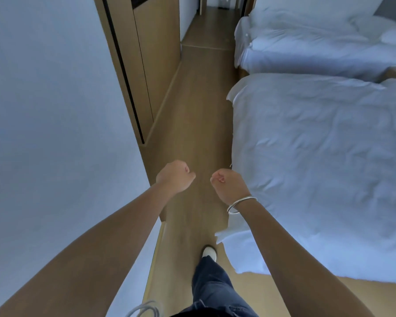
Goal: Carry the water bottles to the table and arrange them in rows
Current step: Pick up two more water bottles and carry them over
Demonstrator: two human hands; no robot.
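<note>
2 fists at frame centre, left hand (173, 177) and right hand (229, 185) curled, holding nothing, 1 bracelet (240, 204), 2 white beds (318, 156) at right

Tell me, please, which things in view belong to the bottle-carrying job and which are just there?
Job: left hand, curled, holding nothing; right hand, curled, holding nothing. No bottles or table in view.
Just there: two beds, wall, floor, bracelet.

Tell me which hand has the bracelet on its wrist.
The right hand: a thin silver bracelet circles its wrist, beside the beds. The left hand has a bare wrist.
</note>
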